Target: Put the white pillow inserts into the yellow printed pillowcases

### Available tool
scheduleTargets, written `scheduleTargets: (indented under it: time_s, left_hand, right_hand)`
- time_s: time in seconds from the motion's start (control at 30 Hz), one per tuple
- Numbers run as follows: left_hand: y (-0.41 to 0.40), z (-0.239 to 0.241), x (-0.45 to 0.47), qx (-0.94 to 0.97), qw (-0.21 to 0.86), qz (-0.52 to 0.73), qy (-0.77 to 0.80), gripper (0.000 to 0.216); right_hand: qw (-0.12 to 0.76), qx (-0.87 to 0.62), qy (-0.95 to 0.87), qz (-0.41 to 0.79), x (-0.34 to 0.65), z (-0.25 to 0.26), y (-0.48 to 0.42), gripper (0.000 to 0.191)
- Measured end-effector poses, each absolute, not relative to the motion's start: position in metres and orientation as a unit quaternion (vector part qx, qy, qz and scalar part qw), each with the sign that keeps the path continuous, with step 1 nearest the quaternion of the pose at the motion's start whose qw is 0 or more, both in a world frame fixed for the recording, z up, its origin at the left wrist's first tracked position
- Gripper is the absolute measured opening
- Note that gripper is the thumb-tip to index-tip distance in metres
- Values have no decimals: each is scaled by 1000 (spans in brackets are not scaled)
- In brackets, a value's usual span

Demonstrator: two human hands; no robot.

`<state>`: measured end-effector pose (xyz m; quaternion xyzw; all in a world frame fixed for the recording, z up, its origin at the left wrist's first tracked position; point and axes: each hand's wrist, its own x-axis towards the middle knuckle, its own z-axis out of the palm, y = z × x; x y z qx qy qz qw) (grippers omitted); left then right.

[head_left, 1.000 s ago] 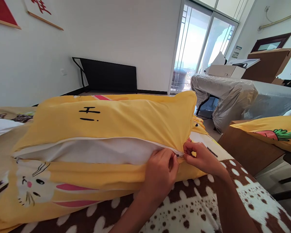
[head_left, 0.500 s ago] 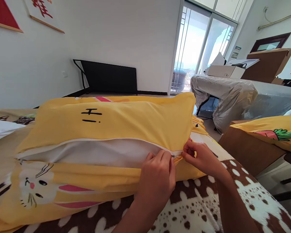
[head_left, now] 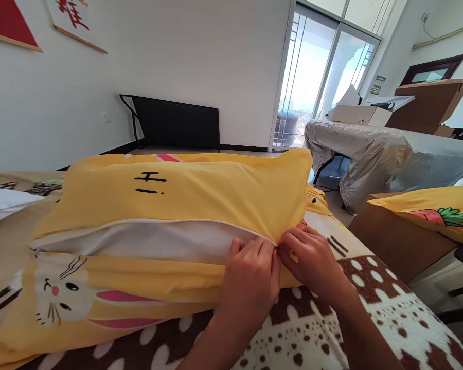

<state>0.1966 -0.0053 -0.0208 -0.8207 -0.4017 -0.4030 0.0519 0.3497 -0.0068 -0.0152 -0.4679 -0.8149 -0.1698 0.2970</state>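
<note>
Head view: the yellow cover (head_left: 231,190) lies before you across the spotted blanket (head_left: 291,334).
White opening (head_left: 158,239): gapes from above the rabbit print (head_left: 64,288) to your left hand (head_left: 250,275).
Left hand: clamped on the cover's edge.
Zip (head_left: 277,247): small dark piece between your hands.
Right hand (head_left: 308,257): moved leftward this half-second; fingertips pinched together on the zip.
Finding: both hands now meet at one spot; the gap stands unclosed.
</note>
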Motion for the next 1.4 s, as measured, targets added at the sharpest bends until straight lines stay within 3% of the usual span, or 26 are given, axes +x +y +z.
scheduleTargets:
  time_s: [0.3, 0.5, 0.7, 0.93, 1.07, 1.2, 1.4]
  left_hand:
    - [-8, -10, 186, -783, 164, -416, -433, 17]
    - [0, -5, 178, -785, 139, -421, -432, 15]
    - [5, 4, 162, -836, 62, -344, -423, 17]
    - [2, 8, 158, -854, 65, -334, -393, 20]
    - [3, 11, 156, -863, 32, -341, -372, 22]
    - [5, 13, 149, -870, -10, -328, -369, 21]
    - [5, 16, 133, -869, 90, -312, -374, 20]
  right_hand:
    - [340, -474, -806, -96, 352, -19, 2, 19]
    - [382, -463, -794, -98, 353, -20, 5, 15]
    - [383, -472, -785, -120, 353, -18, 8, 15]
    - [380, -416, -821, -91, 339, -12, -5, 20]
    - [382, -399, -829, -91, 324, -19, -7, 10]
    - [411, -397, -818, -63, 320, -26, -4, 13]
    - [425, -410, -807, -5, 325, -22, -6, 11]
